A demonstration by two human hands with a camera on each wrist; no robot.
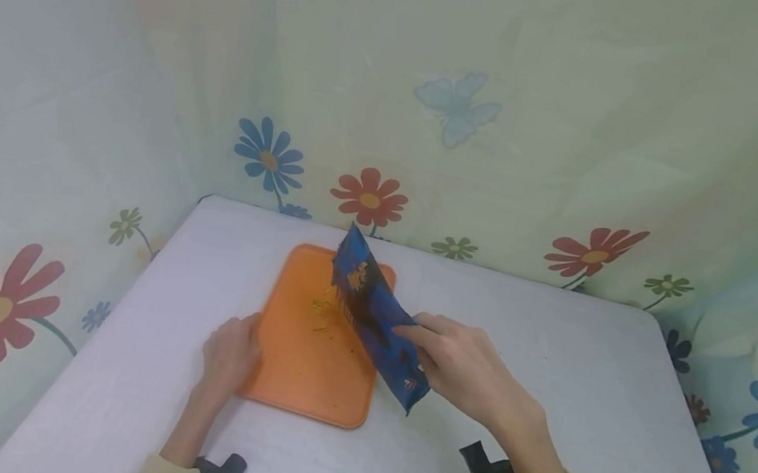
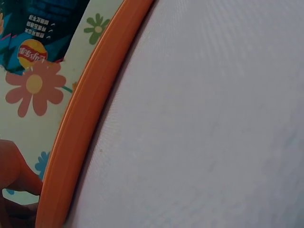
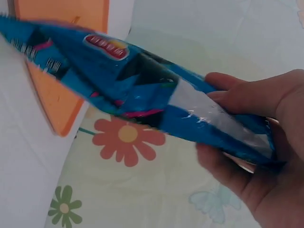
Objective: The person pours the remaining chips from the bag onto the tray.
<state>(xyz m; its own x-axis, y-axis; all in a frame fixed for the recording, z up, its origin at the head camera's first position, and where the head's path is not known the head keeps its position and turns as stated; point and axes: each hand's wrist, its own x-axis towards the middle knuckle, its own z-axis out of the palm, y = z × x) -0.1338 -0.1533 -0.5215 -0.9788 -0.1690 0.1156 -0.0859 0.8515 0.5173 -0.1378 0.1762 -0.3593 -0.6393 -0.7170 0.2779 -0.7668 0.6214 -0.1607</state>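
Observation:
An orange tray (image 1: 307,384) with a raised rim lies on the white table. My left hand (image 1: 230,349) grips its left side; the left wrist view shows the thumb and a finger (image 2: 16,168) at the tray's wall (image 2: 90,104). Over the tray's right part, my right hand (image 1: 469,370) holds a blue Lay's chip bag (image 1: 376,309) by its lower right portion, tilted down toward the left. Thumb and fingers close round the crumpled bag (image 3: 128,80) in the right wrist view. Small yellow bits (image 1: 320,315) lie on the tray beside the bag's far end.
A white cloth covers the table (image 1: 525,338). Flower-printed curtains (image 1: 388,68) rise behind it and along both sides. Black straps (image 1: 490,469) hang at both wrists, close to the tabletop.

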